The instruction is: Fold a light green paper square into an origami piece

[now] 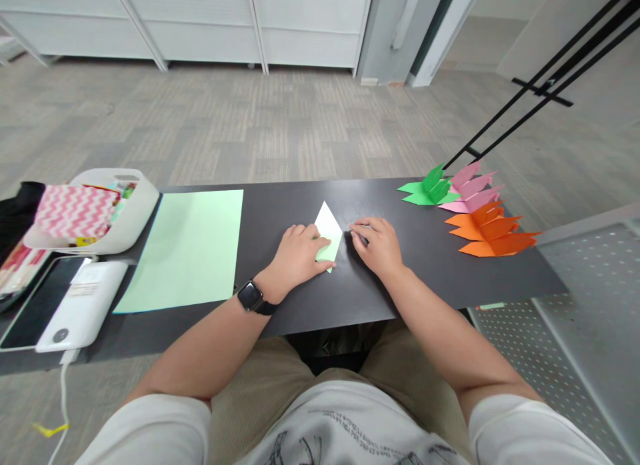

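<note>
A small piece of pale green paper (pixel 329 226), folded into a kite shape with one point facing away from me, lies on the dark table. My left hand (pixel 300 251) presses it down, index finger and thumb across its lower part, so some of the paper is covered. Just off the paper's right corner, my right hand (pixel 377 245) rests on the table with its fingers curled and thumb close to the index finger. A narrow gap separates those fingertips from the paper, and nothing shows in them.
A large pale green sheet (pixel 190 245) lies to the left. Beyond it are a white basket (pixel 143 211) with packets, a white power bank (pixel 83 308) with a cable, and a tablet (pixel 37 305). Green (pixel 430 188), pink (pixel 473 188) and orange (pixel 490 231) folded papers stand right.
</note>
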Demonstrator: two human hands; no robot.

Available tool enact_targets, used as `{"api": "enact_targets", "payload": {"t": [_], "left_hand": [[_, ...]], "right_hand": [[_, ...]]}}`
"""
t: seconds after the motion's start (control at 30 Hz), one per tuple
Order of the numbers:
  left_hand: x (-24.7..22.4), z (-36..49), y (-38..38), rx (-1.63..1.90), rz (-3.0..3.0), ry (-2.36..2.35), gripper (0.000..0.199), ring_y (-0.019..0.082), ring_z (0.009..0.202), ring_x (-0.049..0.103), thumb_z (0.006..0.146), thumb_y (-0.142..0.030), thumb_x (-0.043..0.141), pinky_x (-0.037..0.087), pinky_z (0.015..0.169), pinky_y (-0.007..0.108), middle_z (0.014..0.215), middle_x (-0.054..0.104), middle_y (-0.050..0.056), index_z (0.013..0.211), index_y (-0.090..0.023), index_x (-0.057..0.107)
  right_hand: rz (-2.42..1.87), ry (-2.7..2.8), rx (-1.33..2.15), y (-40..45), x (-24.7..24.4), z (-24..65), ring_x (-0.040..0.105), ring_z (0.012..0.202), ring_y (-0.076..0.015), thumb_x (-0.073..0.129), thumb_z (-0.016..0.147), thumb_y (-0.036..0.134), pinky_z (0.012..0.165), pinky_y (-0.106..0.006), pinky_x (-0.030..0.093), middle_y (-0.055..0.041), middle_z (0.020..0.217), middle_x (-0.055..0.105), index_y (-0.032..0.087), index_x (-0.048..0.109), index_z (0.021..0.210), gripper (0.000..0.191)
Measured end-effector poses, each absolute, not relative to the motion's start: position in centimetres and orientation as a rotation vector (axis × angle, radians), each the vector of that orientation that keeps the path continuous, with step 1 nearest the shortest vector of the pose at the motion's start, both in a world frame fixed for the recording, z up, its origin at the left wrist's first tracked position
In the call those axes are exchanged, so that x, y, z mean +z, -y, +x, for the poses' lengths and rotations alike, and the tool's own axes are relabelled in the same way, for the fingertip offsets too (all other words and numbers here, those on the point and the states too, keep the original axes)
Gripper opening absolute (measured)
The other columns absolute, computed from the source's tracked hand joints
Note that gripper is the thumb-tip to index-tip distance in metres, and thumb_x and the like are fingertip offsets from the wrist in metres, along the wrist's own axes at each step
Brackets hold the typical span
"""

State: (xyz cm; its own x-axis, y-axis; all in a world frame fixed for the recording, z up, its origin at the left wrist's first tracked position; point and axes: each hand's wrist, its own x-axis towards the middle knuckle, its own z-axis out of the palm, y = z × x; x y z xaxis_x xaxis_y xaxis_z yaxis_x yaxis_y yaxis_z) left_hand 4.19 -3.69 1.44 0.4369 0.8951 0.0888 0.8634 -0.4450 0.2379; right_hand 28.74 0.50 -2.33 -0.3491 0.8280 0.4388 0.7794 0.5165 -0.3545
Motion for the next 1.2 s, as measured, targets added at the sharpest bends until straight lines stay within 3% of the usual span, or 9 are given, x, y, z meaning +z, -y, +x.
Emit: {"api": "enact_targets", "payload": {"t": [0.27, 0.4, 0.47, 0.6, 0.9, 1.0, 1.1, 1.2], "left_hand": [[1.3, 3.2, 3.0, 0.405, 2.505, -1.500, 0.045, 0.030, 0.110, 0.063, 0.095, -0.053, 0.078, 0.046, 0.107, 0.047, 0.119, 0.069, 0.009, 0.129, -0.024, 0.074], [1.7, 1.2, 1.7, 0.599, 2.361, -1.643, 0.021, 0.027, 0.108, 0.066, 0.105, -0.033, 0.062, 0.050, 0.100, 0.041, 0.117, 0.070, 0.010, 0.114, -0.020, 0.075], [1.9, 0.5, 1.3, 0.551, 2.290, -1.717, 0.019, 0.025, 0.100, 0.067, 0.105, -0.025, 0.057, 0.052, 0.091, 0.039, 0.108, 0.071, 0.008, 0.110, -0.021, 0.075], [1.9, 0.7, 1.3, 0.423, 2.211, -1.698, 0.014, 0.025, 0.092, 0.069, 0.101, -0.026, 0.061, 0.052, 0.084, 0.038, 0.101, 0.074, 0.007, 0.107, -0.021, 0.074], [1.8, 0.9, 1.6, 0.623, 1.877, -1.495, 0.015, 0.022, 0.098, 0.075, 0.099, -0.028, 0.063, 0.058, 0.091, 0.037, 0.109, 0.079, 0.005, 0.107, -0.023, 0.075], [1.4, 0.8, 1.2, 0.712, 1.707, -1.450, 0.018, 0.020, 0.093, 0.074, 0.095, -0.028, 0.066, 0.061, 0.085, 0.035, 0.118, 0.075, 0.008, 0.109, -0.022, 0.076], [1.1, 0.8, 0.8, 0.774, 1.427, -1.347, 0.026, 0.017, 0.090, 0.073, 0.089, -0.021, 0.069, 0.063, 0.077, 0.032, 0.126, 0.072, 0.009, 0.115, -0.021, 0.073], [1.0, 0.9, 0.6, 0.763, 1.256, -1.247, 0.033, 0.016, 0.093, 0.074, 0.083, -0.011, 0.066, 0.064, 0.082, 0.031, 0.126, 0.073, 0.009, 0.114, -0.020, 0.071]], "right_hand": [[-1.129, 2.461, 0.181, 0.6, -2.2, 26.6, 0.064, 0.114, -0.0297, 0.069, 0.103, 0.035, 0.096, -0.049, 0.045, -0.0059, 0.125, 0.080, 0.031, 0.083, 0.120, 0.023], [-1.145, 2.460, 0.185, 0.6, -2.0, 26.6, 0.065, 0.114, -0.0300, 0.072, 0.102, 0.037, 0.097, -0.050, 0.044, -0.0050, 0.125, 0.080, 0.030, 0.083, 0.117, 0.020], [-1.145, 2.450, 0.190, 0.4, -2.0, 26.9, 0.066, 0.114, -0.0303, 0.072, 0.101, 0.036, 0.097, -0.050, 0.044, -0.0044, 0.126, 0.081, 0.029, 0.082, 0.116, 0.019], [-1.140, 2.432, 0.208, -0.1, -2.1, 27.5, 0.066, 0.117, -0.0313, 0.071, 0.101, 0.033, 0.098, -0.051, 0.044, -0.0043, 0.127, 0.081, 0.030, 0.082, 0.117, 0.019], [-1.140, 2.439, 0.251, -0.3, -2.0, 27.8, 0.066, 0.117, -0.0311, 0.070, 0.102, 0.035, 0.098, -0.051, 0.045, -0.0049, 0.128, 0.080, 0.030, 0.081, 0.119, 0.021], [-1.136, 2.444, 0.258, -0.4, -2.1, 27.8, 0.066, 0.117, -0.0310, 0.069, 0.103, 0.035, 0.098, -0.051, 0.044, -0.0053, 0.129, 0.079, 0.030, 0.081, 0.119, 0.021], [-1.131, 2.445, 0.260, -0.5, -2.2, 27.9, 0.066, 0.116, -0.0306, 0.069, 0.102, 0.034, 0.097, -0.050, 0.044, -0.0058, 0.129, 0.079, 0.029, 0.081, 0.119, 0.021], [-1.126, 2.443, 0.262, -0.5, -2.2, 27.9, 0.066, 0.116, -0.0305, 0.070, 0.101, 0.033, 0.097, -0.050, 0.044, -0.0059, 0.129, 0.079, 0.029, 0.081, 0.118, 0.021]]}}
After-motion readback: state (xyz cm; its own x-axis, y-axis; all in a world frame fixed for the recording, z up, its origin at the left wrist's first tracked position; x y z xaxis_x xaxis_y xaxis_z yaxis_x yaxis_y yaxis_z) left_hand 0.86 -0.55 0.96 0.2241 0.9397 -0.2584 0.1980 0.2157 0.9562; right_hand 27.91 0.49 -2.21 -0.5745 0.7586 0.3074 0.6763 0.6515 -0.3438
